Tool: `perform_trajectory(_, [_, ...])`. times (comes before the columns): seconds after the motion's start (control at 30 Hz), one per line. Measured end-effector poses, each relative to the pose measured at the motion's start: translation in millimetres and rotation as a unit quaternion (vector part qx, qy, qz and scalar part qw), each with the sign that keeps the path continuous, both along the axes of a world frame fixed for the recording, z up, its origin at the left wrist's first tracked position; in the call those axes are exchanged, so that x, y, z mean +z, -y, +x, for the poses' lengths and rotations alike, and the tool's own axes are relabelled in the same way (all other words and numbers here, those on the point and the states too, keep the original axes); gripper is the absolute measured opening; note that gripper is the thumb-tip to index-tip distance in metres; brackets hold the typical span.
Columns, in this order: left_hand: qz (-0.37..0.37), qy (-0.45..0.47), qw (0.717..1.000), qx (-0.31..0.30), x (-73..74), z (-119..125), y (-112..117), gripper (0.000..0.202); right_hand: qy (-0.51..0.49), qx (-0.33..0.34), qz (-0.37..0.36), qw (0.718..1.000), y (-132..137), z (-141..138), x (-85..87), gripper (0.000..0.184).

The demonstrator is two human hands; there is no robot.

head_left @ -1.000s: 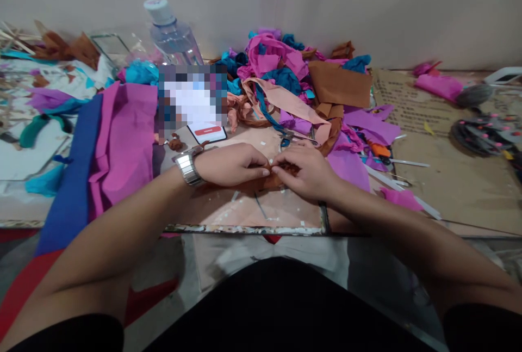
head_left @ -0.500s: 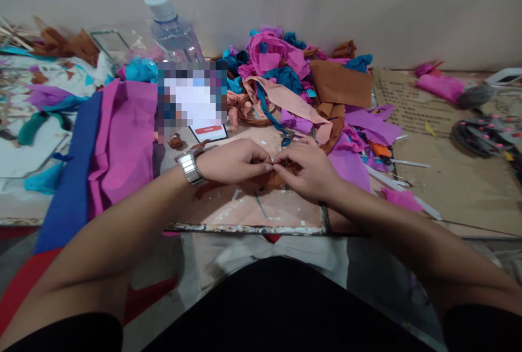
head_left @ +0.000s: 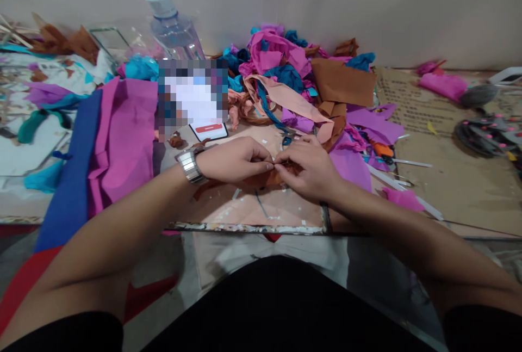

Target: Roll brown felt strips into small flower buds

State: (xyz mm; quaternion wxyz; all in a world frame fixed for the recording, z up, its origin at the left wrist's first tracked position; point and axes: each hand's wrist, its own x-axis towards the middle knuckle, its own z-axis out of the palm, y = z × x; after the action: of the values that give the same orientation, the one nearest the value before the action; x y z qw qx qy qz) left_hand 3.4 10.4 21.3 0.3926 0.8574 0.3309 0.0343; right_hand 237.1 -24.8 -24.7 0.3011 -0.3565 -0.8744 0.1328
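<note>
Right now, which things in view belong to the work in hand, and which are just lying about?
In the work:
- left hand and right hand, pinching
- brown material at their fingertips

Apparently lying about:
- bottle
- phone
- folded pink sheet
- purple sheet

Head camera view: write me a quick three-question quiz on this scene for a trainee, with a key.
1. Which wrist wears the watch?
2. True or false: the bottle stands farther back than the phone.
3. What colour is the material that lies at the left hand and the right hand: (a) blue, (b) brown, (c) white?

Key: 1. The left; 2. True; 3. (b).
</note>
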Motion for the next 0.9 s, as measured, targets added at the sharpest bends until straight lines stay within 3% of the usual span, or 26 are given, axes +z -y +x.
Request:
perform_trajectory(0.43, [-0.115,0.048,0.992,0.033,0.5,0.1,-3.1,0.029,0.003,0.037,0.085,0.996,-1.4,3.0,0.1,0.01])
perform_trajectory(0.57, [-0.112,0.043,0.992,0.039,-0.4,-0.7,-3.8,0.041,0.002,0.038,0.099,0.994,-1.7,3.3,0.5,0.012])
perform_trajectory(0.9, [-0.096,0.041,0.994,0.042,-5.0,-1.0,-5.3,0.041,-0.001,0.027,0.096,0.995,-1.7,1.8,1.2,0.01])
